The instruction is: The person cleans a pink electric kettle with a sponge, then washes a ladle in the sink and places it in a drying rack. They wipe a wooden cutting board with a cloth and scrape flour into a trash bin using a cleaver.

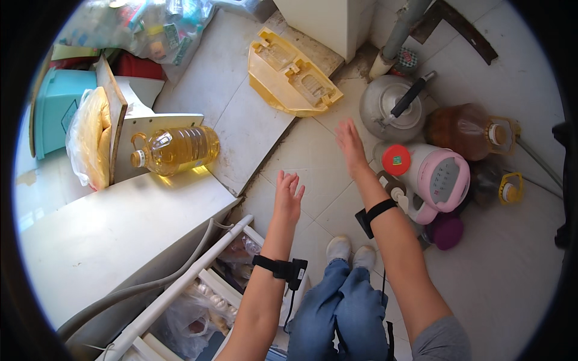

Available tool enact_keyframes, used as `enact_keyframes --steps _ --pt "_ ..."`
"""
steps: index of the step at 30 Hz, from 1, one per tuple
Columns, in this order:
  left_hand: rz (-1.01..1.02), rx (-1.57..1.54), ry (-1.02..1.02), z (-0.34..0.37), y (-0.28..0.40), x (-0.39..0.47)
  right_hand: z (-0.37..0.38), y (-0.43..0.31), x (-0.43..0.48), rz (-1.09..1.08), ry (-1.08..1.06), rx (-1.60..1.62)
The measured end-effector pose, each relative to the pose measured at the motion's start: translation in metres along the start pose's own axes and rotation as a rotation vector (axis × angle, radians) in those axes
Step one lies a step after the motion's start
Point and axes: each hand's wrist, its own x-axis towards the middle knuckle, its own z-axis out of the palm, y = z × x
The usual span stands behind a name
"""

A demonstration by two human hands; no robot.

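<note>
Both hands hang empty over the tiled floor [311, 153]. My left hand [288, 196] has its fingers apart and slightly curled, right of the ledge. Nearer the wall, my right hand [351, 146] reaches forward with fingers extended, close to a metal kettle [375, 110] with a black handle. Ahead of both lies a yellow plastic two-compartment container [280, 85], at the edge of the tiled ledge. A bottle of yellow cooking oil [185, 149] lies on its side at left. Beside my right forearm stands a white-and-pink soymilk maker [445, 180] and a jar with a red lid [396, 159].
Dark bottles [460, 131] with yellow handles stand by the right wall. A grey pipe [397, 36] rises behind the kettle. At lower left, a white rack [180, 286] holds bagged garlic, beside a grey hose [180, 270]. Stuffed plastic bags [149, 31] fill the upper left.
</note>
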Motion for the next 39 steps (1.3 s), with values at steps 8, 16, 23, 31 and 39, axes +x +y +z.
enact_keyframes --steps 8,16,23,31,39 --pt "-0.166 0.077 -0.031 0.011 -0.038 -0.055 0.0 0.021 -0.13 0.291 -0.056 -0.047" --pt "-0.184 0.165 -0.029 0.026 -0.061 -0.16 0.015 -0.003 -0.245 0.37 0.234 0.028" --pt "-0.159 0.172 -0.05 0.051 -0.05 -0.261 0.019 -0.04 -0.32 0.164 0.298 -0.133" --pt "-0.103 0.282 -0.176 0.07 -0.032 -0.369 0.019 -0.129 -0.406 0.043 0.354 -0.176" --pt "0.087 0.526 -0.408 0.09 0.013 -0.474 0.032 -0.257 -0.504 -0.26 0.309 -0.229"
